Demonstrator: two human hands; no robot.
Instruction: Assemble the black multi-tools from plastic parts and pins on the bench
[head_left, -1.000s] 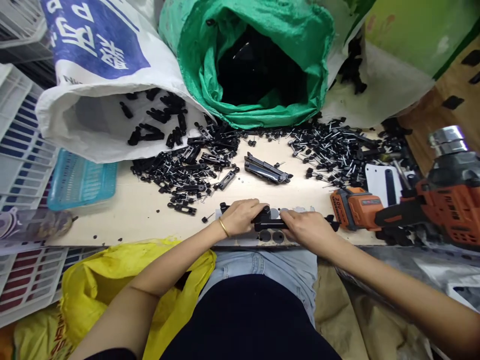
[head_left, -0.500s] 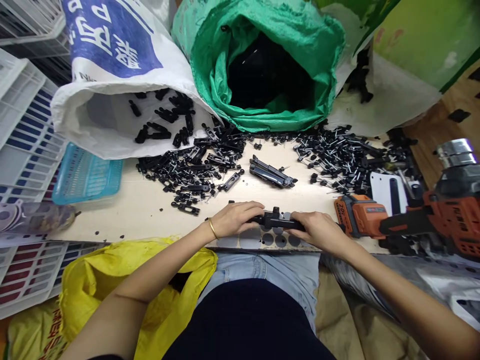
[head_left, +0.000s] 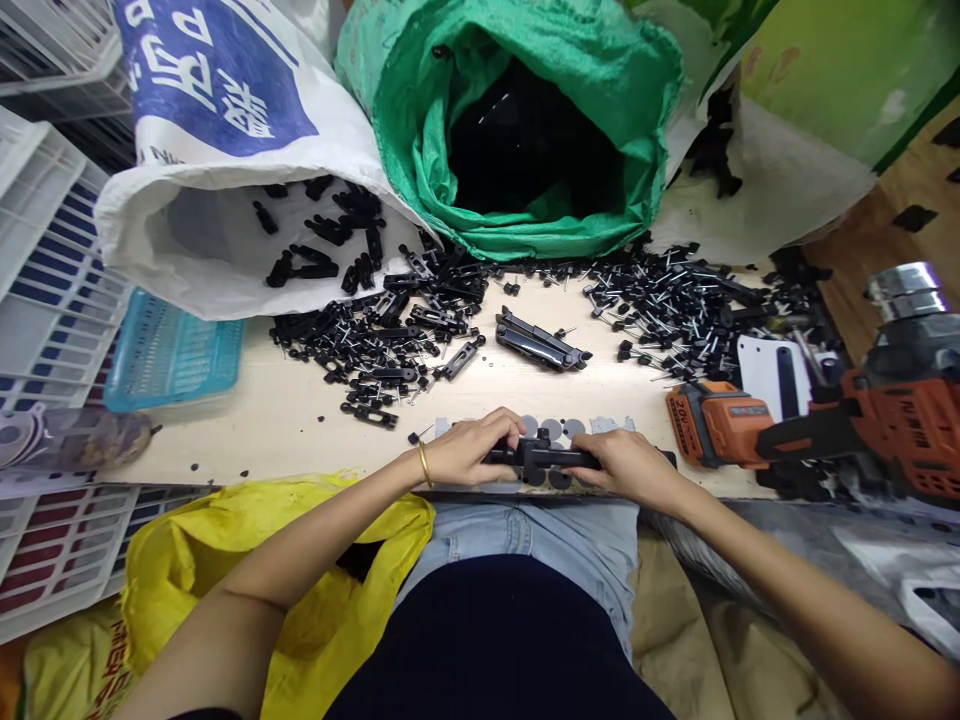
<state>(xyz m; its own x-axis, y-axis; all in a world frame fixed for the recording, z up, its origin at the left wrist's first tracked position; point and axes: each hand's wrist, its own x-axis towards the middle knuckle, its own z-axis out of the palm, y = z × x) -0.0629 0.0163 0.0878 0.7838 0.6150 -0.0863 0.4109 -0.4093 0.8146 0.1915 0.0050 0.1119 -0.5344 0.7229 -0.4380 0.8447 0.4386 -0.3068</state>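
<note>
At the near edge of the pale wooden table (head_left: 285, 420), both hands grip one long black plastic part (head_left: 544, 457). My left hand (head_left: 469, 450), with a gold bangle at the wrist, is closed over its left end. My right hand (head_left: 626, 463) is closed over its right end. The part lies over a strip with round holes (head_left: 555, 430). Beyond the hands rest two assembled black bars (head_left: 540, 343), side by side.
Heaps of small black parts (head_left: 382, 340) and black pins (head_left: 675, 300) cover the far table. A white sack (head_left: 225, 170) and a green sack (head_left: 525, 130) lie open behind. An orange cordless drill (head_left: 825, 420) lies at right, a blue basket (head_left: 172, 355) at left, a yellow bag (head_left: 247, 560) below.
Both hands have drawn the black part a little toward the table's near edge, uncovering more of the round holes behind it. The view has shifted slightly.
</note>
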